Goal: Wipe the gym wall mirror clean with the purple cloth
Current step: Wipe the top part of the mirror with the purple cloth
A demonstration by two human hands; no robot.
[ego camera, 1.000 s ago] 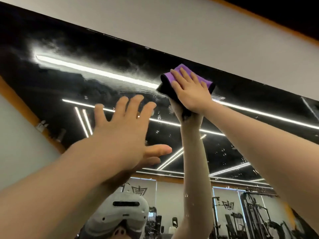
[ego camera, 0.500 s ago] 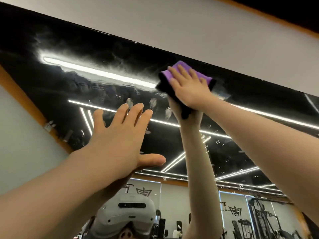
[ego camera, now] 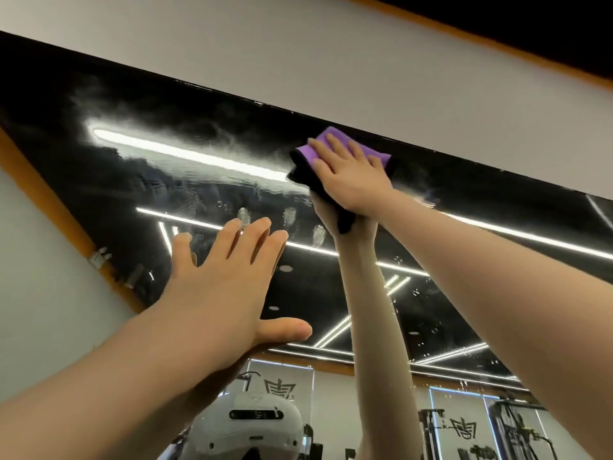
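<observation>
The wall mirror (ego camera: pixel 139 194) fills the middle of the view and its top edge runs under a white wall band. My right hand (ego camera: pixel 351 177) presses the folded purple cloth (ego camera: pixel 326 144) flat against the glass just below that top edge, fingers straight over it. My left hand (ego camera: pixel 225 287) is raised lower and to the left, fingers spread and straight, close to or on the glass; contact cannot be told. Hazy smears lie left of the cloth, and several fingertip prints (ego camera: pixel 290 215) sit on the glass above my left hand.
The mirror reflects ceiling light strips, my arm, a white headset (ego camera: pixel 255 423) and gym machines (ego camera: pixel 510 429) at the bottom right. A white wall band (ego camera: pixel 331 61) runs above the mirror. An orange-trimmed wall (ego camera: pixel 43 293) borders the mirror on the left.
My left hand has dropped lower on the glass, uncovering fingertip prints where it was. My right hand with the cloth has stayed near the top edge.
</observation>
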